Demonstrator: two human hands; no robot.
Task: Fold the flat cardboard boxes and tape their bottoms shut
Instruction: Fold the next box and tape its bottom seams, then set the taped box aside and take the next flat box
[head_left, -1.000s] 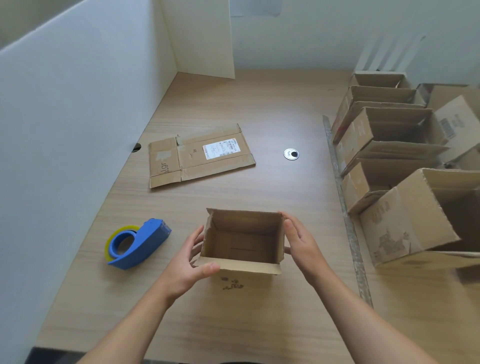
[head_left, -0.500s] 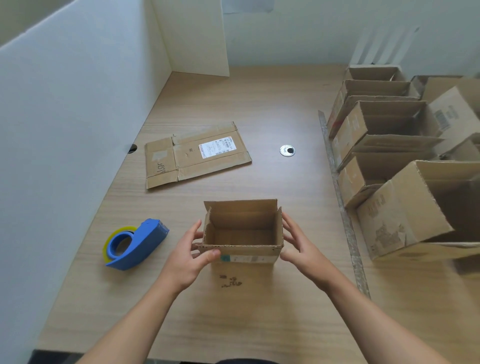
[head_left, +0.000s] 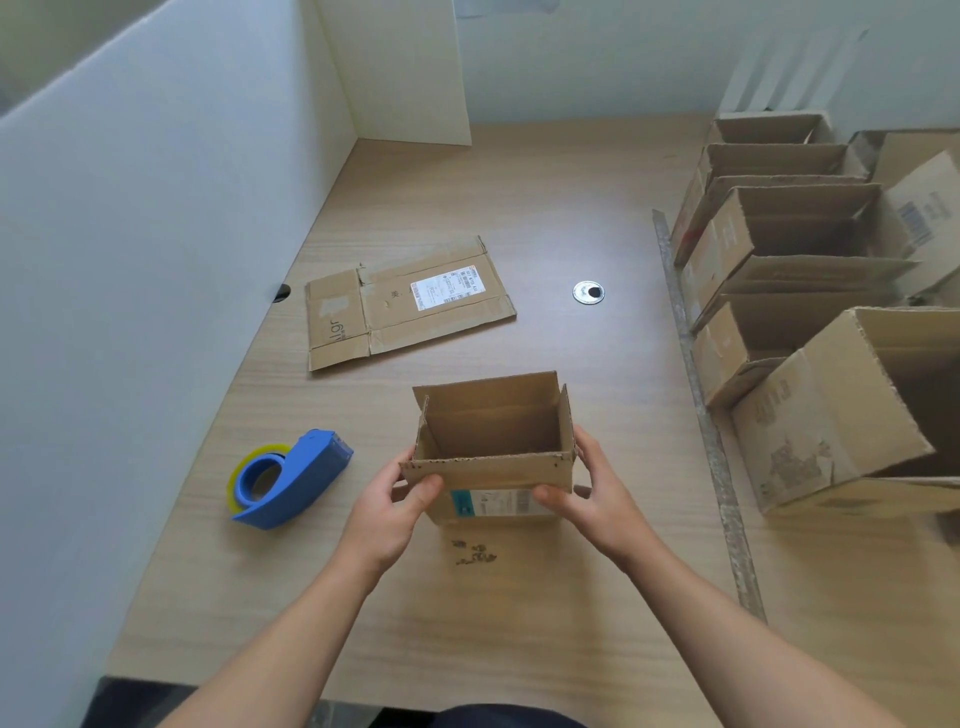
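A small folded cardboard box (head_left: 493, 415) stands on the wooden table in front of me, its open top facing up and a white and teal label on its near side. My left hand (head_left: 387, 512) grips its near left corner with the thumb on the front wall. My right hand (head_left: 597, 493) holds the near right corner the same way. A flat unfolded cardboard box (head_left: 405, 301) with a shipping label lies further back on the left. A blue tape dispenser (head_left: 291, 478) with a yellowish roll lies to the left of the box.
Several folded open boxes (head_left: 789, 249) stand in a row along the right side, the nearest one (head_left: 852, 410) large and tilted. White partition panels (head_left: 130, 260) wall off the left and back. A round metal grommet (head_left: 588, 291) sits mid-table. Small dark crumbs (head_left: 475, 553) lie near the box.
The box has tipped from tilted toward me to upright, so its labelled near side now shows. Both hands shifted to its near corners, thumbs on the front.
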